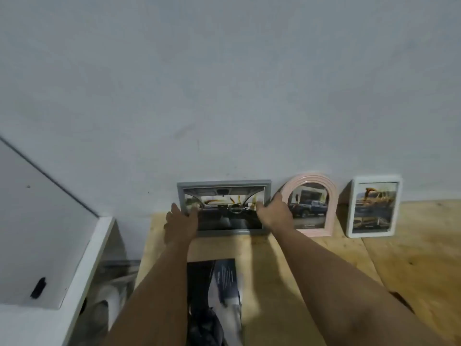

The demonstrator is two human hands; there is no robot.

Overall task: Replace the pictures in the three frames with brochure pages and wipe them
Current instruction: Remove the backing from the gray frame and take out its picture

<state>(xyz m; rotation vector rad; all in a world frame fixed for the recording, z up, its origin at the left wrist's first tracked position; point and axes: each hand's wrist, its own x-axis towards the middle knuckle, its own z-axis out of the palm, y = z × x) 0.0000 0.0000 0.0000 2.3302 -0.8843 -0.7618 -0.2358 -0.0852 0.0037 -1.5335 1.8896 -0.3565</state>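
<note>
Three frames lean against the wall at the back of a wooden table (311,270). The grey landscape frame (223,184) shows a car interior page. My left hand (180,222) holds its left edge and my right hand (273,211) holds its right edge, thumbs over the front. To the right stands a pink arched frame (331,193) with a blue truck picture. Further right stands a white rectangular frame (374,207) with a yellow vehicle picture. A dark brochure (219,275) lies on the table between my forearms, with a pale cloth-like thing (232,313) on it, blurred.
A plain grey wall (224,83) rises right behind the frames. A white table (37,245) stands to the left with a small black object (38,287) on it. Bags or clutter (109,295) fill the gap between the two tables.
</note>
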